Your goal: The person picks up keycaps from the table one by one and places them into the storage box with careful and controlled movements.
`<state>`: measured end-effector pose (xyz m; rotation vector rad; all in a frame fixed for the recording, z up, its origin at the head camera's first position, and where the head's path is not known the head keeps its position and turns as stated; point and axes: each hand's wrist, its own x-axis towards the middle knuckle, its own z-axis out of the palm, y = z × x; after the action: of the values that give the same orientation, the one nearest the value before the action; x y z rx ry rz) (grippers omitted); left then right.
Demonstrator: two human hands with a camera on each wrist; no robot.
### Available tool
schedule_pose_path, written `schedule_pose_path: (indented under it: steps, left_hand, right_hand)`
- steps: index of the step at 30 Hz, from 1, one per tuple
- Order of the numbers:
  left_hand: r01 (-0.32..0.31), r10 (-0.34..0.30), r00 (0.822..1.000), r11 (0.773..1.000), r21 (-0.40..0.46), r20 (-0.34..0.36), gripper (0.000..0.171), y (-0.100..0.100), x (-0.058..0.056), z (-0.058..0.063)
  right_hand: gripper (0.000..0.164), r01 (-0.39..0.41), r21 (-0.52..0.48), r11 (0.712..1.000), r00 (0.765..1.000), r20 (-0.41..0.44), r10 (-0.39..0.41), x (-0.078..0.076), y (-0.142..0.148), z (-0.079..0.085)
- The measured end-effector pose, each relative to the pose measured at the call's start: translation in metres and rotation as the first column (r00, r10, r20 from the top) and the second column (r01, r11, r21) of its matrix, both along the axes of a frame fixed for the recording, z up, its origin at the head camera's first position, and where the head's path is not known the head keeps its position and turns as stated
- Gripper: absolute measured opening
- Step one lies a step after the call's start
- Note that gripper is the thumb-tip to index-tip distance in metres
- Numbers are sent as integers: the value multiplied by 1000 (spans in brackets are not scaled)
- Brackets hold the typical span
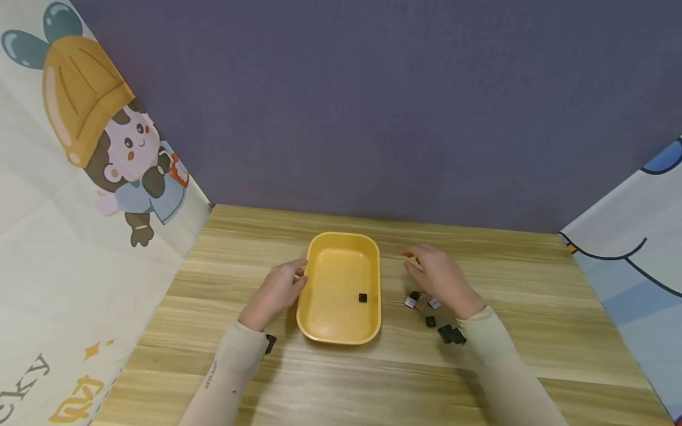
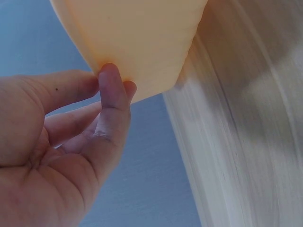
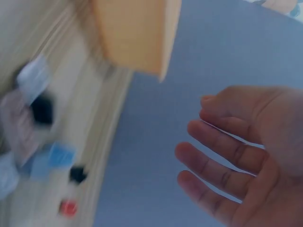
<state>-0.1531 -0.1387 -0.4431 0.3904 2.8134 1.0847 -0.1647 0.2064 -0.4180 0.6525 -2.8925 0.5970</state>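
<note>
A yellow tray (image 1: 335, 272) sits on the wooden table with one small black cube (image 1: 363, 298) on its floor. At the tray's left side my left hand (image 1: 277, 290) has its loosely bent fingertips against the outer wall by the rim; the left wrist view shows the thumb close to that edge too. My right hand (image 1: 438, 279) hovers right of the tray, fingers apart and slightly curved, nothing between them. Below it lie a white cube (image 1: 410, 302), a brown piece (image 1: 422, 302), another white cube (image 1: 435, 303) and a black one (image 1: 414, 294).
Nearer my right forearm lie a single black cube (image 1: 430, 322) and a group of black pieces (image 1: 452, 335). Another black piece (image 1: 270, 343) is partly hidden by my left sleeve. A red piece (image 3: 68, 207) shows blurred in the right wrist view. A dark partition (image 1: 373, 118) stands behind the table.
</note>
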Motion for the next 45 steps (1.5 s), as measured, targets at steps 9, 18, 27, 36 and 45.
schedule_pose_path:
  steps: [9, 18, 27, 36, 45]
  left_hand:
    - [-1, 1, 1000, 1000, -12, 2, 42, 0, 0, 0]
    - [-13, 13, 1000, 1000, -14, 21, 42, 1, 0, 1]
    - [-9, 10, 1000, 1000, -10, 9, 43, 0, -1, 0]
    - [-8, 8, 1000, 1000, -9, 0, 42, 0, -1, 0]
    - [-9, 9, 1000, 1000, -5, -1, 42, 0, -1, -1]
  right_hand:
    - [28, 76, 52, 996, 997, -30, -74, -13, 52, -25]
    - [30, 132, 103, 986, 991, 10, -134, -27, 80, -47]
    - [27, 123, 116, 986, 989, 70, -131, -39, 88, -67]
    - [23, 124, 97, 988, 987, 95, -133, -42, 88, -72]
    - [23, 148, 99, 984, 981, 115, -158, -41, 86, -72]
